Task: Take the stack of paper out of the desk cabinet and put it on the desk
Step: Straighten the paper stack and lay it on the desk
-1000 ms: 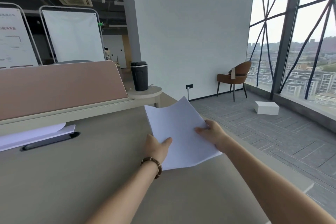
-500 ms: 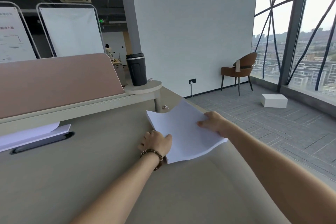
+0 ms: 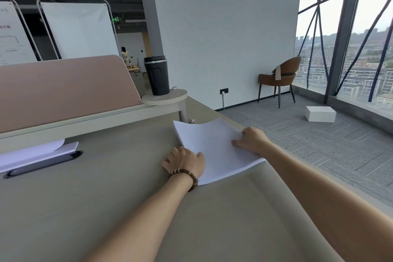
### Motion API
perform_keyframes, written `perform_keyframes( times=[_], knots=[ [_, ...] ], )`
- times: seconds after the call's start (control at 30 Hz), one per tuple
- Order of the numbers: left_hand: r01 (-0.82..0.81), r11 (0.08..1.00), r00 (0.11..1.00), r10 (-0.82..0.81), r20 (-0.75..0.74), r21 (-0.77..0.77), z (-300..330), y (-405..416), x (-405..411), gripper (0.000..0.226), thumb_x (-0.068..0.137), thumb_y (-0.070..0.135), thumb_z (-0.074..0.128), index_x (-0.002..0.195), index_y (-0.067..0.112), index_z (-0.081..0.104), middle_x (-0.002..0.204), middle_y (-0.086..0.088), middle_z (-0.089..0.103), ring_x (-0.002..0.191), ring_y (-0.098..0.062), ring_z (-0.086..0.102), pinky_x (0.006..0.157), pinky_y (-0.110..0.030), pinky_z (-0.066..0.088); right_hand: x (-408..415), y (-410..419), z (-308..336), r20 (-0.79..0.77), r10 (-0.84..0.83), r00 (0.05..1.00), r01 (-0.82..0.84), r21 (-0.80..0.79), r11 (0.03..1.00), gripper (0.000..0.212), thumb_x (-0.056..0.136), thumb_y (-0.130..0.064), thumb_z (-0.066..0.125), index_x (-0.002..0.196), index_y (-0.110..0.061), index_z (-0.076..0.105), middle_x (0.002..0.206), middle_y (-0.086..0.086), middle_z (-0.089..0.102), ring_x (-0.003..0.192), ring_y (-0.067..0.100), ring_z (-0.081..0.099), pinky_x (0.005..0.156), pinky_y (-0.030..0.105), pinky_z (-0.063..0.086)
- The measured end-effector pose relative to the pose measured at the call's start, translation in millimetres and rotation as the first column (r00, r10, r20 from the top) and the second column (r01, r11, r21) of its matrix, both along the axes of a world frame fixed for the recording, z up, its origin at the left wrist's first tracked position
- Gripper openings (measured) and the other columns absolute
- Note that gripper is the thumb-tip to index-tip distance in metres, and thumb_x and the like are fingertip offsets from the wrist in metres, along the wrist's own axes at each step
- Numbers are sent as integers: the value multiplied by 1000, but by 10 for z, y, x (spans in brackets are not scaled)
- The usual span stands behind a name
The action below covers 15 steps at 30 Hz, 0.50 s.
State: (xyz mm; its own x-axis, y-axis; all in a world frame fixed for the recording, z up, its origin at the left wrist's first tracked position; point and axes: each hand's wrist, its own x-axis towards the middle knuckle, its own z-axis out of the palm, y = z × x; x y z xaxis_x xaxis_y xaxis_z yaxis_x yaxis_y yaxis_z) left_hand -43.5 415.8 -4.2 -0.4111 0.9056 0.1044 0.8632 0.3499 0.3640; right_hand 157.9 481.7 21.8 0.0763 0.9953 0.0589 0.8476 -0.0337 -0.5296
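Observation:
A thin stack of white paper (image 3: 214, 147) lies on the beige desk (image 3: 106, 198) near its right edge, its far edge a little curled. My left hand (image 3: 185, 160), with a bead bracelet at the wrist, grips the stack's near left edge, thumb on top. My right hand (image 3: 251, 139) holds the right edge, fingers spread on the top sheet. The desk cabinet is out of view.
Another pile of white paper (image 3: 36, 152) lies at the left by a dark cable slot (image 3: 42, 164). A pink divider panel (image 3: 63, 89) lines the desk's back. A black tumbler (image 3: 157, 75) stands on a round shelf. On the floor to the right are a brown chair (image 3: 278, 76) and a white box (image 3: 320, 114).
Both hands have lowered the paper stack from a raised, tilted hold down onto the desk. The stack now lies flatter.

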Motion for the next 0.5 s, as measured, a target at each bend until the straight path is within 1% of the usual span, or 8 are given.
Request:
perform_keyframes(
  times=[0.13,0.2,0.27,0.33,0.4,0.5],
  knots=[
    [-24,1000,999,25,-34,15,-37,-5,32,61,88,51,35,129,8,48,136,-11,47,130,-30,40,106,-47,28,-3,28,-42,37,2,999,-2,4,1000,30,81,-40,63,80,-11,55,93,8,57,90,27,53,72,32,45],
    [-29,999,999,30,-42,31,-62,-12,38,61,87,53,36,129,9,46,135,-11,47,129,-29,40,105,-47,29,-8,9,-53,77,2,997,-3,19,1000,30,79,-43,60,77,-14,54,95,7,56,98,28,55,75,33,46],
    [-39,999,998,40,-54,26,-82,-15,31,64,86,55,36,129,9,45,136,-13,44,129,-31,39,106,-48,28,-6,-16,-71,141,10,990,-15,35,999,37,79,-48,56,86,-12,61,105,11,56,115,33,51,88,38,47],
    [-48,999,997,49,-64,12,-99,-13,18,66,86,57,34,131,10,43,140,-15,39,130,-34,38,108,-50,27,-10,-42,-87,206,3,978,-13,48,999,48,82,-52,52,101,-11,67,123,16,54,125,36,45,98,41,42],
    [-48,999,997,47,-65,-6,-106,-3,15,68,86,58,33,133,9,41,144,-17,34,131,-36,35,110,-52,24,-14,-63,-88,246,-5,969,-7,51,999,52,84,-54,49,108,-12,69,132,18,51,128,36,43,101,42,39],
    [-45,998,997,43,-65,-31,-107,5,19,73,86,59,30,138,9,38,148,-19,30,134,-36,32,112,-54,21,-41,-99,-79,342,4,940,-28,65,997,58,88,-55,42,113,-10,69,130,18,53,124,35,47,101,42,39]
  ],
)
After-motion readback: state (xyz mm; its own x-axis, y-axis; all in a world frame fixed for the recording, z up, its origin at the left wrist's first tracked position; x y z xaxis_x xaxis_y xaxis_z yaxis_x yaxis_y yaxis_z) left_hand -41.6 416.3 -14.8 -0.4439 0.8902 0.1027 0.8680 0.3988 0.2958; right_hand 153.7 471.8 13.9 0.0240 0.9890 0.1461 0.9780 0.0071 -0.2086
